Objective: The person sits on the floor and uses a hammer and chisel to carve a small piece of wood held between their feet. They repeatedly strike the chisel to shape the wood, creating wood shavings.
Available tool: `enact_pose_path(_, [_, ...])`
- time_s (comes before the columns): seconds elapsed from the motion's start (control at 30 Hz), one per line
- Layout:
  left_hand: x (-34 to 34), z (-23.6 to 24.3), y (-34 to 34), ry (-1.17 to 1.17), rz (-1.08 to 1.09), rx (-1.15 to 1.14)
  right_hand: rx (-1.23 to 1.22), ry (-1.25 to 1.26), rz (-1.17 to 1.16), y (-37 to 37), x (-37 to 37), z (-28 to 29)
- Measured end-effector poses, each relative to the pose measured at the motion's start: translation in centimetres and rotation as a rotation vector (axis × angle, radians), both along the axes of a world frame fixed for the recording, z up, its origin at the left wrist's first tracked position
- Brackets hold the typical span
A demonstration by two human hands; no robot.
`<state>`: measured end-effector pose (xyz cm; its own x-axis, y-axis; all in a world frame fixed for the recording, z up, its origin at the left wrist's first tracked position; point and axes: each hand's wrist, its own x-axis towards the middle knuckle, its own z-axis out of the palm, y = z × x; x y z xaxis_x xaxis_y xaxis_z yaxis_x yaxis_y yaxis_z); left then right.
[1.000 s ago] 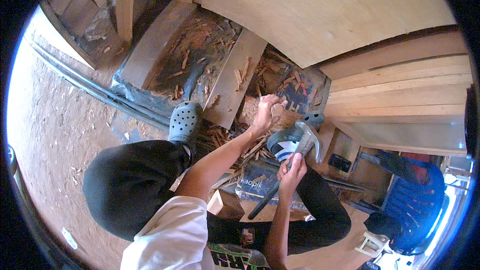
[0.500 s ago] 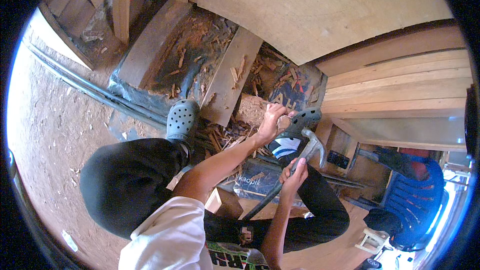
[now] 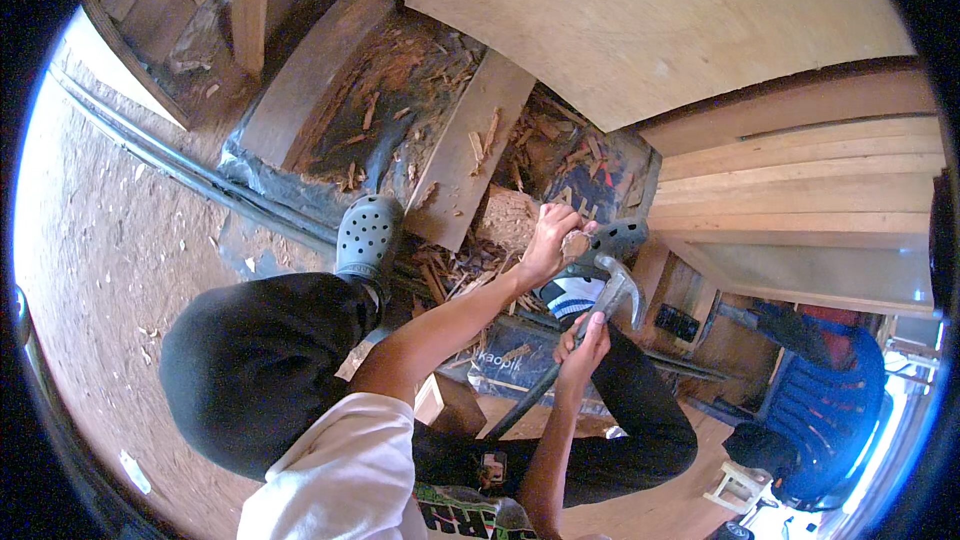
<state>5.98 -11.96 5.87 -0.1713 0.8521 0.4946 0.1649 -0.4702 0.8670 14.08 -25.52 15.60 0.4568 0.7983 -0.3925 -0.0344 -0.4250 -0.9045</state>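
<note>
Just right of the rough, pale log, the left hand is grasping a round-ended wooden piece; its other end is hiding behind the fingers, so cannot tell whether it is a tool handle or whether it is meeting the log. To the lower right of the log, the right hand is clenching its grip around the shaft of a claw hammer, whose head is sitting close by the wooden piece; contact is not showing clearly.

Progress, by judgement: loose wood chips are lying on the plank left of the log and also around the log's near side, suggesting a fair amount of chipping is already done. The log itself is showing an uneven, unsmoothed surface, so some work is probably remaining. Amount left: cannot tell.
</note>
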Motion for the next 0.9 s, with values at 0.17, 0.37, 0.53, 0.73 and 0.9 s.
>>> enact_pose_path(0.17, [-0.1, -0.9, 0.0, 0.005, 0.051, 0.001, -0.001, -0.008, 0.018, 0.1, -0.2, -0.2])
enact_pose_path(0.37, [0.9, -0.5, 0.8, -0.084, 0.165, -0.106, -0.014, -0.005, -0.021, 0.1, -0.1, -0.2])
enact_pose_path(0.53, [1.0, 0.2, 2.1, -0.128, 0.209, -0.219, 0.020, -0.011, 0.016, 1.0, -0.1, 0.8])
enact_pose_path(0.73, [0.9, 0.8, 2.4, -0.112, 0.250, -0.186, 0.169, -0.052, 0.145, 3.1, -0.5, 7.1])
enact_pose_path(0.9, [1.2, 1.1, 2.8, -0.143, 0.336, -0.216, 0.535, -0.064, 0.145, 2.5, -1.5, 12.0])
